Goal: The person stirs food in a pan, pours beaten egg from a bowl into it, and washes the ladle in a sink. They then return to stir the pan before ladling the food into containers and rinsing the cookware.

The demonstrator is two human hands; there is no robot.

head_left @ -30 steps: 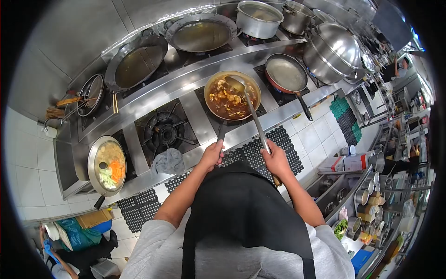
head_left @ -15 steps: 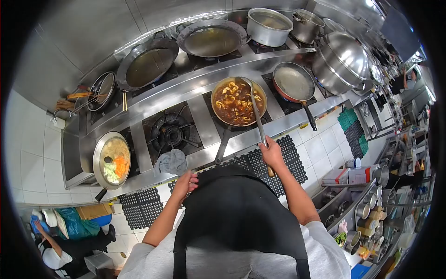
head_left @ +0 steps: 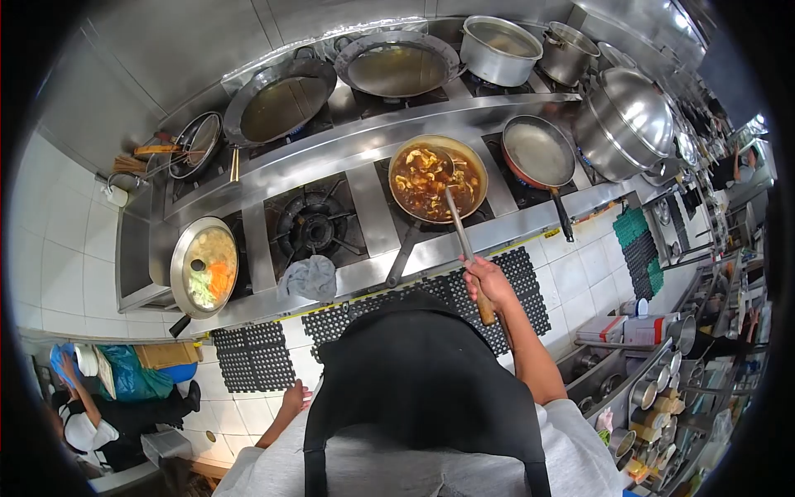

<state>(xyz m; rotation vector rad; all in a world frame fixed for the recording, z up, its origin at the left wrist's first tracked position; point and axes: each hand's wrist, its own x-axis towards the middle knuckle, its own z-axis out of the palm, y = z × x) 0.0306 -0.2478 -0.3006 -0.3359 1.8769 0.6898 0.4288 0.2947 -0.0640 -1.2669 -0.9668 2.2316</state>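
Observation:
My right hand (head_left: 489, 284) is closed round the wooden-ended handle of a long metal ladle (head_left: 460, 225). The ladle's bowl is sunk in a thick brown stew (head_left: 422, 178) with pale and orange-brown pieces, inside a round frying pan (head_left: 483, 199) on the stove. Down at my left side, beside the black apron (head_left: 414, 373), my left hand (head_left: 296, 399) hangs with loose fingers and holds nothing. A crumpled grey cloth (head_left: 310, 278) lies on the stove's front edge, apart from both hands.
A bare burner (head_left: 313, 228) lies left of the stew pan. Farther left is a pan of broth and cut vegetables (head_left: 177, 273). At right are a pan of whitish liquid (head_left: 538, 151) and a domed steamer (head_left: 625, 124). Woks (head_left: 397, 66) line the back. Another person (head_left: 99, 427) is at lower left.
My left hand has dropped back from near the cloth to my side. The ladle's bowl has moved from the pan's rim down into the stew. The view has shifted slightly.

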